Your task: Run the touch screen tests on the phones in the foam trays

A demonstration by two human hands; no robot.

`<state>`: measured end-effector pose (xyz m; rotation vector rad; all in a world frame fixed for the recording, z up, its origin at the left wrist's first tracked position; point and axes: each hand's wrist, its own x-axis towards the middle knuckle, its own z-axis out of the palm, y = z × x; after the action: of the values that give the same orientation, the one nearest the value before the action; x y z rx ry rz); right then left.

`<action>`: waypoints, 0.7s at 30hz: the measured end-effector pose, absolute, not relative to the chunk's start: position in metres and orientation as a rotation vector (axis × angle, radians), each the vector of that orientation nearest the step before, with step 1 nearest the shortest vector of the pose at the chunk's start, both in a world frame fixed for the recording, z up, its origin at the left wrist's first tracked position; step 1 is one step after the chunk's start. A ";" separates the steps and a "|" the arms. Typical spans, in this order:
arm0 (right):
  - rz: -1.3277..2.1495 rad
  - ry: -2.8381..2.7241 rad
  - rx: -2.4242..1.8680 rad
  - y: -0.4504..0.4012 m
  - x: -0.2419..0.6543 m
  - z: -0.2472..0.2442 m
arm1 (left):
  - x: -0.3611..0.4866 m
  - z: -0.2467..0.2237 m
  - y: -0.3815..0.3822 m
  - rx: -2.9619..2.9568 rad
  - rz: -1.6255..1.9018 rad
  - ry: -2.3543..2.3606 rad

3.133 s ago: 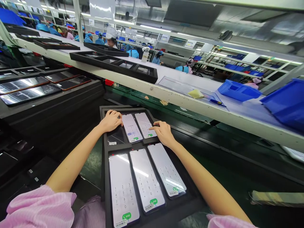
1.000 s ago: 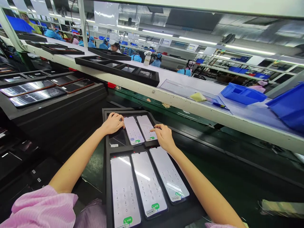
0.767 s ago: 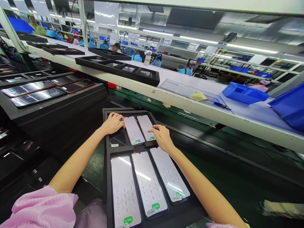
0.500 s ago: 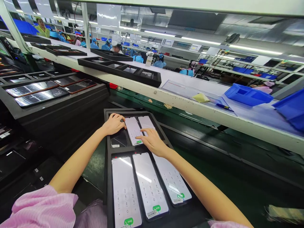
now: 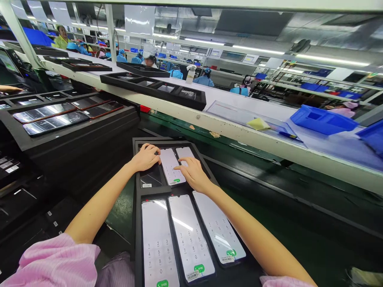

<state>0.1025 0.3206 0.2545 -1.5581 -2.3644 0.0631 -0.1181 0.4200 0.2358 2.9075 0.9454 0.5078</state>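
A black foam tray (image 5: 137, 223) in front of me holds smartphones in two rows. My left hand (image 5: 146, 157) lies palm down over the upper part of a dark-screened smartphone (image 5: 151, 177) at the far left. Its fingers are bent and apart, the tips at the left edge of the middle far smartphone (image 5: 169, 161), whose screen is lit white. Over that screen my right hand (image 5: 194, 172) has its index finger stretched out near the keypad; contact cannot be made out. It partly covers the far right smartphone (image 5: 183, 151). In the near row, three smartphones (image 5: 191, 227) show dial keypads with green call buttons.
Left stands a stack of black trays (image 5: 74, 147) with more phones (image 5: 56, 123). A white shelf (image 5: 227, 131) runs across beyond my tray, bearing a phone tray (image 5: 155, 89), a blue bin (image 5: 324, 119), a yellow pad (image 5: 259, 124) and a pen (image 5: 290, 136). People sit farther back.
The view has shifted slightly, so most things sit a little further right and lower. My right index finger has moved slightly over the middle far phone. My left hand stays put.
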 end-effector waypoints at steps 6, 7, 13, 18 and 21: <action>0.083 -2.262 -1.578 0.317 0.112 0.252 | -0.111 0.240 0.417 2.958 0.524 0.992; 0.092 -2.248 -1.580 0.317 0.112 0.252 | -0.110 0.240 0.416 2.973 0.540 1.017; 0.153 -2.273 -1.584 0.311 0.112 0.253 | -0.108 0.239 0.413 3.061 0.618 1.096; 0.203 -2.403 -1.528 0.309 0.105 0.253 | -0.111 0.237 0.414 3.101 0.581 1.048; 0.239 -2.450 -1.524 0.308 0.100 0.252 | -0.112 0.236 0.415 3.097 0.575 1.044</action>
<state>0.0998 0.3083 0.2522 -1.5244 -2.4497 0.2387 -0.1121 0.4146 0.2356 3.0967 1.0440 0.5747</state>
